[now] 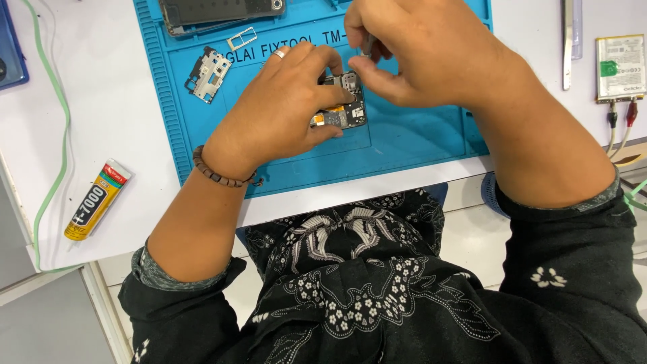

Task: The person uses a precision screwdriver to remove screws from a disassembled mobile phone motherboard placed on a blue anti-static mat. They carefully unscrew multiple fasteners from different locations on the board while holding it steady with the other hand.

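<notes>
Over the blue mat [418,145], left hand [283,101] fingers clamp a circuit board [342,108]; right hand [418,47] pinches a small tool [368,46].

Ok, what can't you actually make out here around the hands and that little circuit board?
- Circuit board, head view: largely covered by the left hand.
- Thin tool in the right hand: almost fully wrapped by the fingers; its kind is unclear.
- Opened phone body: cut off by the top edge.
- Small parts on the board: too small to identify.
</notes>
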